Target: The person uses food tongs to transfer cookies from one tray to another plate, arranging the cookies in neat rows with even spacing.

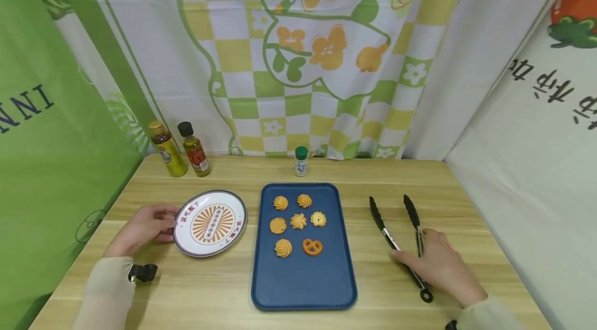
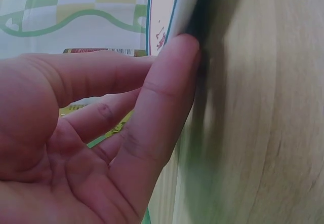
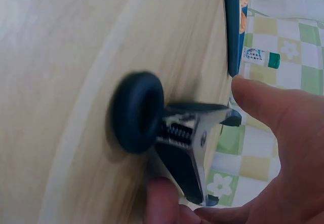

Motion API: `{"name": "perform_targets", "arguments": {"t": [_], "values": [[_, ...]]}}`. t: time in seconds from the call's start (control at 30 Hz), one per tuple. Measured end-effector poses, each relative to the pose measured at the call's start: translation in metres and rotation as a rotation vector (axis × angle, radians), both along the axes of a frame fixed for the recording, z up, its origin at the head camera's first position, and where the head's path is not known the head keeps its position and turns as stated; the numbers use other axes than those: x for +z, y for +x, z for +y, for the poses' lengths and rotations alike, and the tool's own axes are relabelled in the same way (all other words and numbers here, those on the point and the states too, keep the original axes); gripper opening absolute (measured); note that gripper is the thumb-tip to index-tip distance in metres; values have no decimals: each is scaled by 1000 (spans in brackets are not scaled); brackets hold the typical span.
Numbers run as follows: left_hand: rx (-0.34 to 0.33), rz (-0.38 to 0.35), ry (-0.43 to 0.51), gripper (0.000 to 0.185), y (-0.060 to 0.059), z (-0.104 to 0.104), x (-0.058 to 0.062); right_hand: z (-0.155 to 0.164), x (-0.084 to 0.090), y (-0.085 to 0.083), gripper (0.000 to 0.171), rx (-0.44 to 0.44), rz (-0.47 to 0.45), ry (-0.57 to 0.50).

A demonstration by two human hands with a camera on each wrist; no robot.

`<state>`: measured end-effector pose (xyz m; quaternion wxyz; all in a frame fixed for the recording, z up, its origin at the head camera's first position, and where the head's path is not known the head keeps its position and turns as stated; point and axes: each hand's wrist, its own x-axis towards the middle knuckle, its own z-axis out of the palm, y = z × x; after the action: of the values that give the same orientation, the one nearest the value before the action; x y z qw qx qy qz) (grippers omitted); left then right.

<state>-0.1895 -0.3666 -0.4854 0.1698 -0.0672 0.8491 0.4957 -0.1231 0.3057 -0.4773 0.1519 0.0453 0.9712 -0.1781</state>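
Note:
My left hand (image 1: 160,224) lies at the left rim of a round white plate (image 1: 210,224) with an orange pattern. In the left wrist view its straight fingertips (image 2: 174,62) touch the plate's rim (image 2: 182,6). My right hand (image 1: 415,252) lies over black-tipped metal tongs (image 1: 380,221) that rest on the table right of the tray. Its thumb and fingers curl round the two arms near the hinge. The ring end of the tongs (image 3: 136,110) shows close up in the right wrist view. Between the hands stands a blue tray (image 1: 303,283) with several cookies (image 1: 298,221).
Two oil bottles (image 1: 168,149) (image 1: 195,149) stand at the back left of the wooden table (image 1: 224,283), and a small green-capped shaker (image 1: 301,160) behind the tray. Cloth backdrops close in the left, back and right sides.

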Motion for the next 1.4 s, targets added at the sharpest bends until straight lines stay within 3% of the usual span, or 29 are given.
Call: {"name": "perform_targets", "arguments": {"t": [0.5,0.83,1.23,1.4], "values": [[15,-19,-15,52,-2,1,4,-7,0,-4,134,-2,30,49],[18,-25,-26,52,-4,-1,0,-5,3,-9,132,-9,7,54],[23,-13,-19,53,-3,1,1,-8,5,-12,118,-6,72,74],[25,-17,-23,53,-3,2,1,-13,5,-15,98,-3,122,57]]}}
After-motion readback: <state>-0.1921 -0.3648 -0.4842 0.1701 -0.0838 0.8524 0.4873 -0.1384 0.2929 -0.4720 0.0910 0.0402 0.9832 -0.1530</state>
